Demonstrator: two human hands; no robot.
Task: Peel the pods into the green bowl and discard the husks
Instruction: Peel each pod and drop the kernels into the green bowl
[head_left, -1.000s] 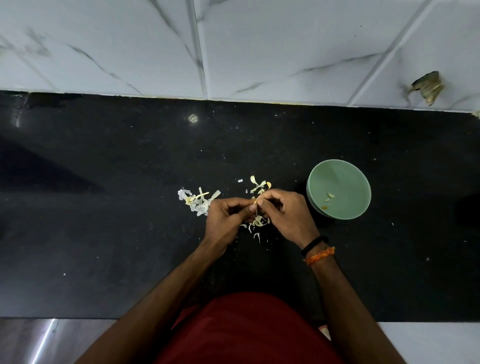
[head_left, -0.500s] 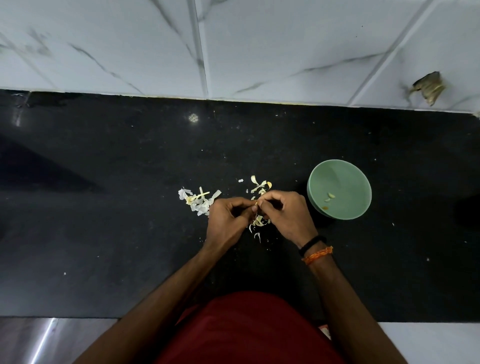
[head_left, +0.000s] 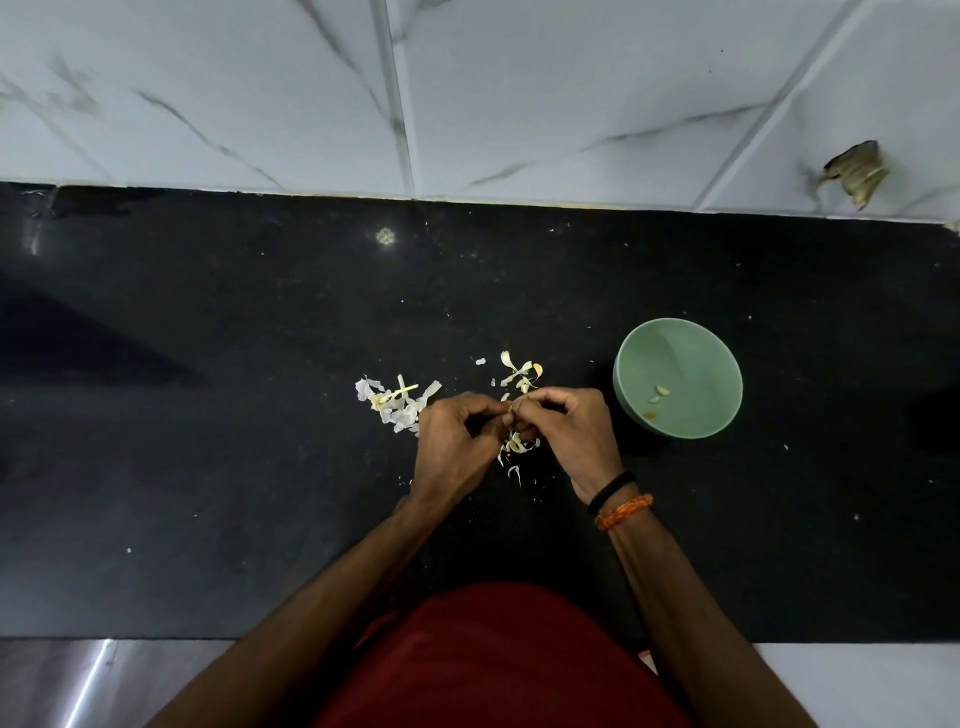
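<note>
My left hand (head_left: 457, 441) and my right hand (head_left: 571, 431) meet fingertip to fingertip over the black counter (head_left: 208, 467). Both pinch a small pale pod (head_left: 511, 408) that is mostly hidden between the fingers. A green bowl (head_left: 678, 338) stands just right of my right hand, with a few peeled pieces (head_left: 658, 394) lying inside. Pale husks lie in a pile (head_left: 392, 402) left of my left hand, in a second cluster (head_left: 519, 374) beyond the fingertips, and as scraps (head_left: 517, 447) under the hands.
A white marble-tiled wall (head_left: 519, 104) rises behind the counter, with a broken patch (head_left: 854, 174) at the right. The counter's front edge runs near my red-clothed body (head_left: 493, 665). Fine husk flecks dot the dark surface.
The hands stay together at the same spot. The fingers have shifted slightly on the pod, and the view has barely moved.
</note>
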